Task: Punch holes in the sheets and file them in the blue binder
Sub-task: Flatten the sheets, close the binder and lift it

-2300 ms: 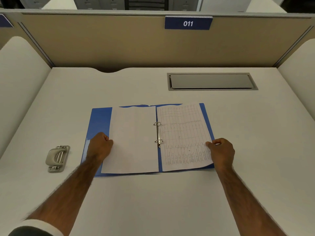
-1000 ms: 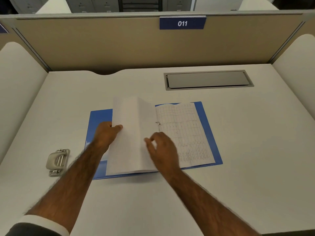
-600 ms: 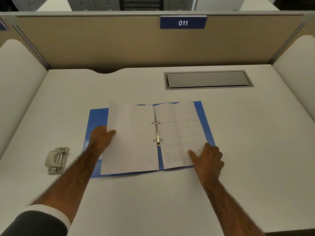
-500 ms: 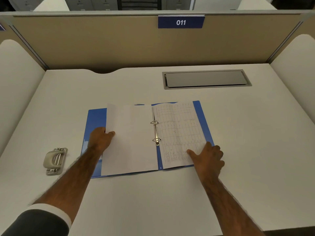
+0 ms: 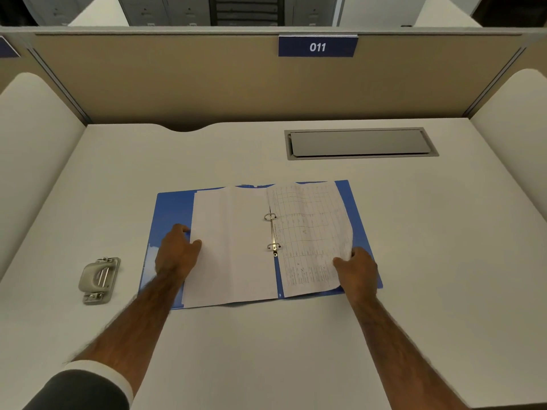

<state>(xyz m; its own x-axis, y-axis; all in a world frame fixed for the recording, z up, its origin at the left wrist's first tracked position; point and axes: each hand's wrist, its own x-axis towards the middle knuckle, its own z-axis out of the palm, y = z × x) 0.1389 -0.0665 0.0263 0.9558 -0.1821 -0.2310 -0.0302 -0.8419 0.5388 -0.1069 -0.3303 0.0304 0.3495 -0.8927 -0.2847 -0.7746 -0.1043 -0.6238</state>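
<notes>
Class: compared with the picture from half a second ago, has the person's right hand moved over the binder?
Yes. The right hand has slid rightward, away from the binder rings, to the printed sheet's outer edge.

print on the ruled sheet (image 5: 310,235) too small to read

I sit at a white table (image 5: 266,350) boxed in as a cubicle. At twelve o'clock stands a tan partition (image 5: 207,84) with a grey top rail, and on it, toward one o'clock, a blue plate (image 5: 318,46) reading 011. A grey cable hatch (image 5: 359,142), closed, is set into the table at one o'clock. Rounded white side panels rise at nine o'clock (image 5: 32,149) and three o'clock (image 5: 512,137). Beyond the partition I see grey filing cabinets (image 5: 165,10). The light is dim and even.
</notes>
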